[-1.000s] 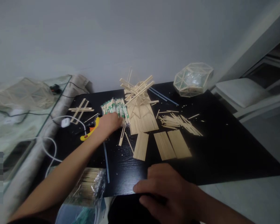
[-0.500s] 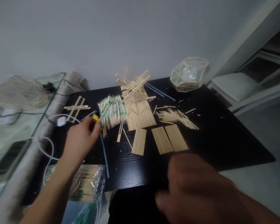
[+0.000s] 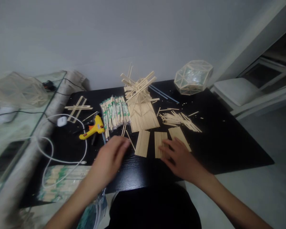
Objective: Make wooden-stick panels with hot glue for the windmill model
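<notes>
My right hand (image 3: 181,159) reaches over two small flat panels of side-by-side wooden sticks, with its fingers spread. Its fingertips are on or just above the middle panel (image 3: 159,143), while the right-hand panel (image 3: 181,135) lies behind them. My left hand (image 3: 112,154) hovers at the table's front with fingers loosely bent and nothing visible in them. Close to its fingertips are a thin loose stick (image 3: 131,141) and a third small panel (image 3: 142,144). A yellow hot glue gun (image 3: 95,128) lies to the left, apart from both hands.
A stick structure (image 3: 139,92) stands on a larger stick panel (image 3: 145,119). Wrapped chopsticks (image 3: 115,113) lie left of it, short sticks (image 3: 180,120) right. A stick polyhedron (image 3: 193,78) sits at the back right. A white cable (image 3: 85,146) loops at the left.
My left hand has left the glue gun and moved right and toward me. My right hand has moved forward to the panels, and the gap between the two right-hand panels is wider.
</notes>
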Demonstrator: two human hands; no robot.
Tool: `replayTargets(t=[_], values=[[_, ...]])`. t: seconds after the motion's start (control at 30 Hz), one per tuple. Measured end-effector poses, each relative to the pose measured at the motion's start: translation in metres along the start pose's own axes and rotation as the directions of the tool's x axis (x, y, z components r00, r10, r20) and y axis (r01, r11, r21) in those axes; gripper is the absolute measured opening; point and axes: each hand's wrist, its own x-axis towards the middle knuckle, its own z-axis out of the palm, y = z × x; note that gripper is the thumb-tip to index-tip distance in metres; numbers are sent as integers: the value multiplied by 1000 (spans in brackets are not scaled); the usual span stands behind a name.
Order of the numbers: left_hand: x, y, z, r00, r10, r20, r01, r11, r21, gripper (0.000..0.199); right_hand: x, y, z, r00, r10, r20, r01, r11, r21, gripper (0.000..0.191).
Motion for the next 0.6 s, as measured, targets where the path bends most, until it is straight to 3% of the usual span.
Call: replayTargets(t=[0.03, 0.13, 0.27, 0.4, 0.6], values=[[3, 0, 15, 997, -7, 75, -3, 991, 132, 27, 1, -7, 1, 1000, 7, -3, -7, 1000, -10, 32], [14, 1, 52, 977, -172, 123, 95, 876, 473, 37, 3, -22, 5, 999, 33, 11, -32, 999, -31, 34], [29, 6, 68, 954, -263, 143, 119, 772, 625, 44, 1, -26, 10, 999, 36, 3, -36, 999, -33, 37], [40, 3, 70, 941, -298, 163, 155, 804, 574, 37, -5, -21, 14, 1000, -4, -20, 3, 1000, -29, 40], [38, -11, 51, 933, -265, 244, 215, 953, 213, 24, -13, -19, 18, 999, -14, 35, 16, 998, -65, 45]])
